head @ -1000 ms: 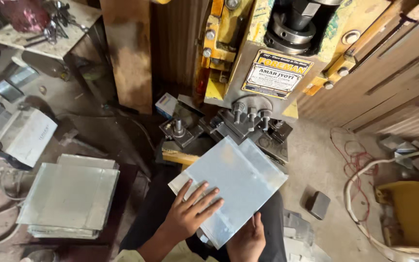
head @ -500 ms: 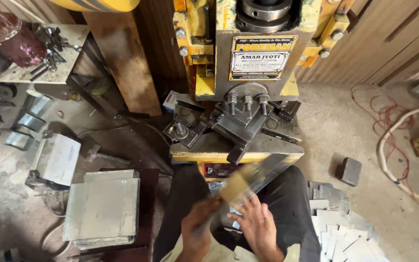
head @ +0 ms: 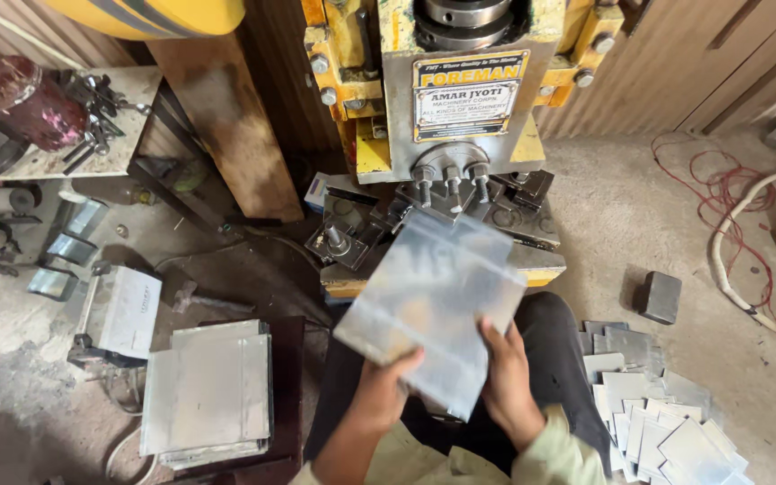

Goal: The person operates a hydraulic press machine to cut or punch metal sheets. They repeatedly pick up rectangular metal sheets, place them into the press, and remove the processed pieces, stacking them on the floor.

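I hold a flat, shiny rectangular metal sheet (head: 433, 305) in front of me, tilted and slightly blurred. My left hand (head: 381, 388) grips its near left edge. My right hand (head: 505, 382) grips the near right edge. The sheet's far end hangs over the die bed (head: 361, 235) of a yellow and grey press machine (head: 460, 99) with bolts and clamps. My dark-trousered legs (head: 559, 359) show below the sheet.
A stack of metal sheets (head: 210, 391) lies on the floor at left. Several small cut metal plates (head: 657, 413) are piled at right. A dark block (head: 659, 296), red wire (head: 729, 189), white hose (head: 738, 260) and a cluttered bench (head: 74, 117) surround the press.
The sheet was edge-on and held low half a second ago; now it has turned flat-side up and moved toward the press bed. The view has shifted slightly.
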